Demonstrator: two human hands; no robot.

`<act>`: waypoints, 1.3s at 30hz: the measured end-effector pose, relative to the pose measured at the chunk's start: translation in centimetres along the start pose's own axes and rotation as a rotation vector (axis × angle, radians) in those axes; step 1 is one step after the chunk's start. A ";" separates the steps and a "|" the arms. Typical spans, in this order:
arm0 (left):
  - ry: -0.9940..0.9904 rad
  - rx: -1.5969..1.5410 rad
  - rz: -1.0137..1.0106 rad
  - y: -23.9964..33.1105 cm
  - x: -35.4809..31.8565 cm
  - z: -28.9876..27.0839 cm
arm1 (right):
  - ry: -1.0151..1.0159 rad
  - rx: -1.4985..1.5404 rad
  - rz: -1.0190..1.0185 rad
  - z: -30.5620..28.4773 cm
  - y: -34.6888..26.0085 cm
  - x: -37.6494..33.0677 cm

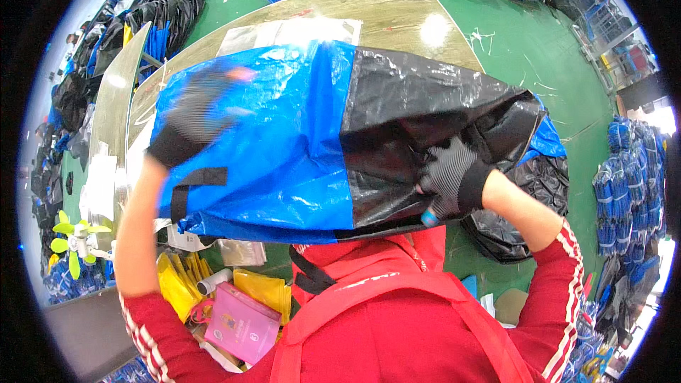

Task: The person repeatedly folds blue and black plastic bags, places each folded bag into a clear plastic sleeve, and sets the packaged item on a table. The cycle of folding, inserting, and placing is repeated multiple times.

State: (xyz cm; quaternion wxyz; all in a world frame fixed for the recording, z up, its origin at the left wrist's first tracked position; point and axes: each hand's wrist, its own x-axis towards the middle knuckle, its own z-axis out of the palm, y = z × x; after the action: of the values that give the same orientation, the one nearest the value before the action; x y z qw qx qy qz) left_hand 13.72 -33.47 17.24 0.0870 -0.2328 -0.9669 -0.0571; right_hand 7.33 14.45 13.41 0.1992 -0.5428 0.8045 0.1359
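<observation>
A large woven plastic bag, blue on the left and black on the right, lies spread in front of me across the table's near side. On its blue half (pixel 291 120) a short black strap (pixel 201 177) is sewn near the left edge. My left hand (pixel 198 117), in a grey-black striped glove with bare fingertips, is smeared by motion over the upper left of the blue half, its fingers stretched out and apart. My right hand (pixel 454 177), gloved alike, presses on the creased black half (pixel 418 99), fingers curled into the material close to its near edge.
Under the bag is a wood-patterned table (pixel 397 10) with clear plastic sheets (pixel 284 32). Yellow packets (pixel 181 284), a pink bag (pixel 242 323) and a small green-bladed fan (pixel 79 241) are at lower left. Bundled blue bags (pixel 628 184) are stacked at right; more bags lie on the green floor (pixel 525 50).
</observation>
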 end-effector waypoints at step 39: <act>-0.543 -0.433 -0.269 17.3 0.2 2.0 | 0.205 0.252 -0.271 8.7 -5.3 3.2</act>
State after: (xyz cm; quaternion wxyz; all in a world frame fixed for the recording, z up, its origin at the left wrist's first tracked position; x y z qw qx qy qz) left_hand 21.27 -17.74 16.53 -0.2325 -0.1236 -0.9421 -0.2076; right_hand 12.67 13.70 4.18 0.1991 -0.6281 0.7506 -0.0496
